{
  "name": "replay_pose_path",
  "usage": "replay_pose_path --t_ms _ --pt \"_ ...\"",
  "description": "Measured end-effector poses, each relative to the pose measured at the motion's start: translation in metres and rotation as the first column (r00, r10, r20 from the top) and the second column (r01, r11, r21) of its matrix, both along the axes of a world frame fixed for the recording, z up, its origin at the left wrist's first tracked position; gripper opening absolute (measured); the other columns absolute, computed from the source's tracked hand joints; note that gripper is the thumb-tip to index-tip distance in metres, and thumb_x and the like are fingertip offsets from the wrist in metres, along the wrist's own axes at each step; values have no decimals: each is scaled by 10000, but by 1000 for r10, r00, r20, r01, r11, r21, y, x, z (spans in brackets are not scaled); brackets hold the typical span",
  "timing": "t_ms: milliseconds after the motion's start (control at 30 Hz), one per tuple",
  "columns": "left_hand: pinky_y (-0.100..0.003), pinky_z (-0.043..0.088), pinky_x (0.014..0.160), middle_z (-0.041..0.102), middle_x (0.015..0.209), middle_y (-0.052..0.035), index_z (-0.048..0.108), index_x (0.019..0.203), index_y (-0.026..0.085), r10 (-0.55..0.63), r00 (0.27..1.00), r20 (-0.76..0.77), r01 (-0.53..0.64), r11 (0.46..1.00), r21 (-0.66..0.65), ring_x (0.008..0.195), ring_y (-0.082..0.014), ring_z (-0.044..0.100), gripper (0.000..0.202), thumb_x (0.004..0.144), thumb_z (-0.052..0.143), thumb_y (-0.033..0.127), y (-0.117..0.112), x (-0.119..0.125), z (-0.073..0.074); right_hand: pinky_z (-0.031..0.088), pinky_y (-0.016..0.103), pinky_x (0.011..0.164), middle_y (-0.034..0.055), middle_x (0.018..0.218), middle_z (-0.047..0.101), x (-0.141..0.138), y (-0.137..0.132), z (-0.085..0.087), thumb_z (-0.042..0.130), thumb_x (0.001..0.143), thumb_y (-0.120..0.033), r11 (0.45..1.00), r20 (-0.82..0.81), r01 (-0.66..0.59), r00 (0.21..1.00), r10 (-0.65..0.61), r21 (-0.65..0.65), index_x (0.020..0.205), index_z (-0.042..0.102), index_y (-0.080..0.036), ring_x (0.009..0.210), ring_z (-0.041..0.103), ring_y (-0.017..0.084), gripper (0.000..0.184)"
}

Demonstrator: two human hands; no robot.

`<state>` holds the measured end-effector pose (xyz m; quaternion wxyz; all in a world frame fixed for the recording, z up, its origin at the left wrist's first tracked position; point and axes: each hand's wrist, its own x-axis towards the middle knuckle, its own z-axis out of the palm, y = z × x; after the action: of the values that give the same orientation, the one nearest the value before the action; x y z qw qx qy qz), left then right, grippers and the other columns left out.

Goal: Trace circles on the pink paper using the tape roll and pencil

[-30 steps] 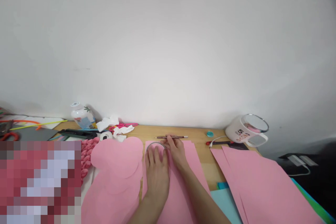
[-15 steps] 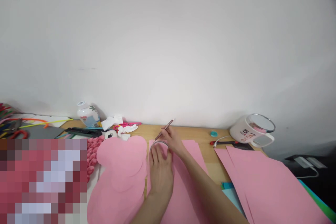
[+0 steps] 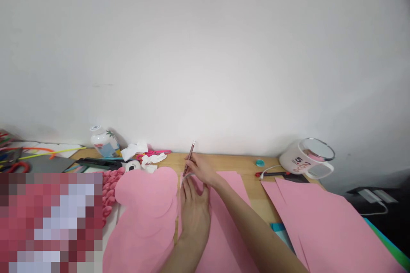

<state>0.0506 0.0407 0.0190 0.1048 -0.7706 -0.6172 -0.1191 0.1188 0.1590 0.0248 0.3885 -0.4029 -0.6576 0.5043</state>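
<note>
My left hand (image 3: pixel 194 207) lies flat with its fingers stretched out. It presses a round, pink-looking piece with a thin grey rim (image 3: pixel 189 175), mostly hidden by both hands, onto pink paper (image 3: pixel 221 230). Just beyond it, my right hand (image 3: pixel 200 168) grips a slim dark pen (image 3: pixel 189 157) in a pinch. The pen's lower end is at the far left edge of the round piece. Left of the hands lie pink paper cutouts with curved edges (image 3: pixel 147 200), partly overlapping.
To the right are more pink sheets (image 3: pixel 323 217), a white mug (image 3: pixel 296 158), a small teal lid (image 3: pixel 260 163) and a cable. A white bottle (image 3: pixel 105 141), crumpled tissue (image 3: pixel 134 150), pink scissors and a dark cutter (image 3: pixel 99 163) stand or lie at the back left, before the wall.
My right hand and the pen have moved left along the far rim of the round piece, and the pen stands more upright. My left hand keeps its place on the paper.
</note>
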Motion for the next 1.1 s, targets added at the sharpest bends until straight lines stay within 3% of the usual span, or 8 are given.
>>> replay_pose_path --t_ms 167,433,633,800,933,1100 --pt "-475 423 950 544 1253 -167 564 1254 236 7 1000 -6 -7 1000 8 1213 -340 454 474 819 487 65 2 0 -2 511 284 569 -24 641 619 0 4 1 432 874 -175 1000 24 12 1000 -12 27 841 477 -222 560 654 168 73" --pt "-491 402 949 498 1275 -177 553 1256 256 5 1000 -28 -8 997 -81 1213 -378 430 479 816 501 73 3 -2 1 513 271 621 -2 717 627 25 11 -2 448 849 -187 977 84 211 973 -213 33 840 488 -216 655 651 157 50" --pt "-476 390 931 451 1319 -163 562 1222 254 3 1000 -6 -3 992 -125 1217 -356 400 407 864 442 104 5 -3 4 500 300 596 10 676 635 43 -2 -10 472 825 -257 910 57 403 911 -409 95 811 507 -200 601 648 180 68" --pt "-473 371 926 438 1357 -136 556 1227 272 -30 999 -28 26 990 -137 1197 -343 406 395 878 439 130 11 -7 6 512 320 595 37 664 654 48 -21 -20 471 824 -339 862 26 499 864 -503 96 806 515 -195 591 668 206 152" --pt "-456 374 895 486 1306 -133 554 1235 264 -64 996 -55 48 965 -259 1124 -329 459 374 921 371 177 17 -10 23 528 315 604 68 712 689 48 -32 -21 493 809 -351 824 -4 561 826 -563 81 814 526 -190 616 689 214 164" --pt "-400 380 859 555 1182 -115 609 1139 247 -156 986 -65 111 890 -442 1049 -285 493 359 908 350 153 26 -14 53 534 297 609 79 702 710 46 -38 -16 501 794 -331 795 31 601 795 -605 85 771 540 -187 625 704 216 151"
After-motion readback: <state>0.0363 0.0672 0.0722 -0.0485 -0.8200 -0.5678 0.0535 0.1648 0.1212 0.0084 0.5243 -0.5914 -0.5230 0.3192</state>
